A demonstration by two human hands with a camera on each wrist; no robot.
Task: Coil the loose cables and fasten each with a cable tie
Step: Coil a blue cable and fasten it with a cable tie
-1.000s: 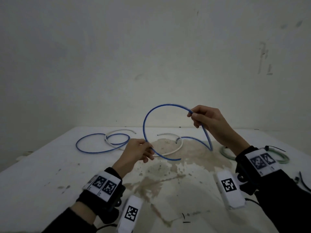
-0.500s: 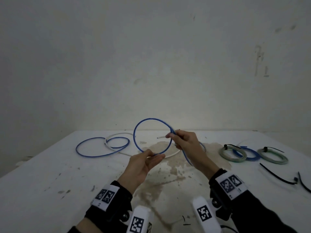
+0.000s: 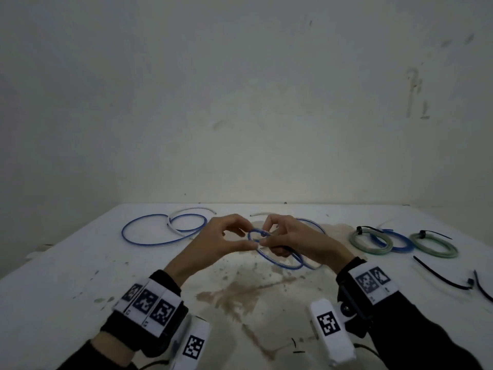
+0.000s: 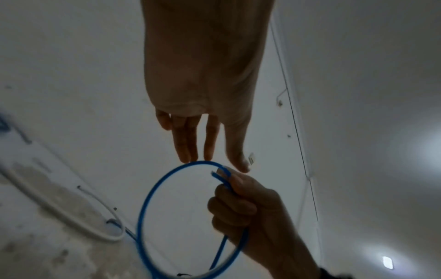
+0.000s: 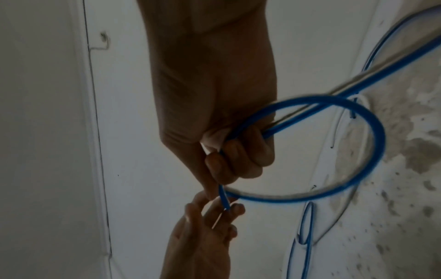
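The stained white table (image 3: 80,268) takes up most of the view. Far left on it there's a loose blue cable (image 3: 149,240) tangled with a white cable (image 3: 186,210). Off to the right sit three tied coils (image 3: 400,243) and a couple of black cable ties (image 3: 442,275). In the middle, held just above the table, the right hand (image 3: 290,240) is curled tight around a blue cable (image 3: 280,260) it's looping up. The left hand (image 3: 221,240) has straight-ish fingers (image 4: 188,143) just touching the top of that loop.

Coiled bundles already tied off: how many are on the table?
3, in a row at the right: a green coil, a blue coil partly behind it, and another green coil farthest right. None seems hidden.
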